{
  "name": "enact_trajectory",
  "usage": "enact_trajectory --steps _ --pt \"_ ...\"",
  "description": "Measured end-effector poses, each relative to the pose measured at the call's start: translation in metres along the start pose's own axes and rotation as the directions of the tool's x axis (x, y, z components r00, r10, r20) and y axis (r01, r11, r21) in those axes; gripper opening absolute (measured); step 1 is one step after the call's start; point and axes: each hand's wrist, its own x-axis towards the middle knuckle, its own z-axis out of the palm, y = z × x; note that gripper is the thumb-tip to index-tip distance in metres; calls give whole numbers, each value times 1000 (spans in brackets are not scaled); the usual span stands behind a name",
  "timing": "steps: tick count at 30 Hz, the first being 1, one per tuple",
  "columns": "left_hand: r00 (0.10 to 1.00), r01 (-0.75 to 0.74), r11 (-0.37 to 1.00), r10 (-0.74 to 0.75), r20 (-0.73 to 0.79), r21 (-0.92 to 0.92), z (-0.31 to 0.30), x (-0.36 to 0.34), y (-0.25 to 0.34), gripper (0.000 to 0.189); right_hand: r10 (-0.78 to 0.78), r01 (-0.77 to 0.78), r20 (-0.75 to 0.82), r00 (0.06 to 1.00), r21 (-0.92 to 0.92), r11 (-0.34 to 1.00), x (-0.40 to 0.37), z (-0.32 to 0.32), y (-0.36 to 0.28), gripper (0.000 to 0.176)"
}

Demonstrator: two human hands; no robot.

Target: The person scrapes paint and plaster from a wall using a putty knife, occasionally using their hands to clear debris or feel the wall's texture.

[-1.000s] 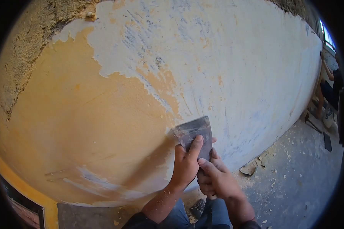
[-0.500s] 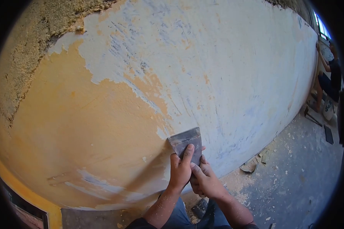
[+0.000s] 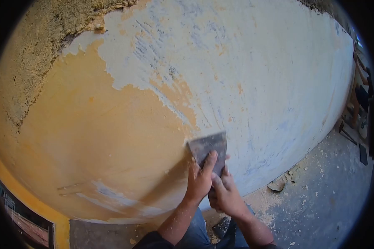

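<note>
A wide grey scraper blade (image 3: 208,148) rests with its top edge against the wall, where orange paint (image 3: 124,120) meets a pale bared surface (image 3: 270,83). My left hand (image 3: 200,178) grips the blade from the left, its thumb lying flat on the metal. Just right of it, my right hand (image 3: 225,191) is closed round the lower part of the scraper, fingers wrapped behind. Both hands are dusty and close together. The scraper's handle is hidden by my hands.
Rough bare masonry (image 3: 33,62) shows at the upper left. Paint flakes and a broken chunk (image 3: 277,184) lie on the grey floor (image 3: 316,207). At the far right a person (image 3: 362,91) is beside the wall, near a hammer-like tool (image 3: 347,133) and a dark slab (image 3: 363,154).
Both hands and the scraper have moved slightly up along the wall. The view has shifted, so the wall appears further right and the person at the right is less visible.
</note>
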Motion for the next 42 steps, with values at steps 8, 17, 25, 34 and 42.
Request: enact_trajectory --steps 8,17,25,34,42 --pt "998 10 999 -8 56 -41 0 6 17 35 21 -23 23 1000 78 997 1 8 -20 19" --pt "1000 23 998 -22 15 -66 12 3 27 33 128 -133 53 990 112 985 -3 1 -20 20" --pt "999 8 1000 -8 54 -9 21 15 44 35 90 -95 77 993 69 993 -2 4 -47 21" --pt "995 -32 999 29 98 27 23 20 43 34 92 -94 26 995 110 989 -5 5 -53 28" --pt "998 -2 1000 1 55 24 29 23 45 35 99 -95 -26 995 129 987 -5 9 -62 11"
